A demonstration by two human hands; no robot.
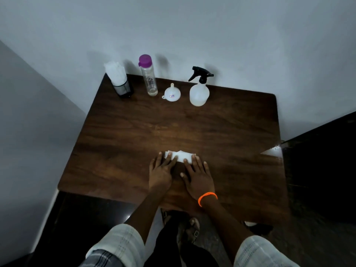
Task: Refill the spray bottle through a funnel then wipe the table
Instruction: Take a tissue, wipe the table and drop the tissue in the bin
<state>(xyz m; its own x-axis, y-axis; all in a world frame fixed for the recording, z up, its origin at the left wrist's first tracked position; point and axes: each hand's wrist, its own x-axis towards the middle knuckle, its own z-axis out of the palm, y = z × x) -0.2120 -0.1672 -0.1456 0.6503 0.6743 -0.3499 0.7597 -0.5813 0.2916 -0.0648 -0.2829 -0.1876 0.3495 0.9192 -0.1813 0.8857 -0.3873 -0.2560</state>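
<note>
Two flat, spread hands, the left hand [161, 170] and right hand [198, 177], press a folded white tissue [180, 156] lying sideways on the worktop [221, 132], just past their fingertips, equally near both.

We stretch both arms forward, left hand [161, 171] and right hand [198, 179] flat, palms down, fingers spread.

Only one mark visible: a small red-and-blue label on the white funnel [170, 92], at 12 o'clock on the table [231, 120], facing 6 o'clock. Letters too small and blurred to read. Faint markings on the clear bottle [149, 79] at 11 o'clock, also illegible. No readable text elsewhere.
</note>
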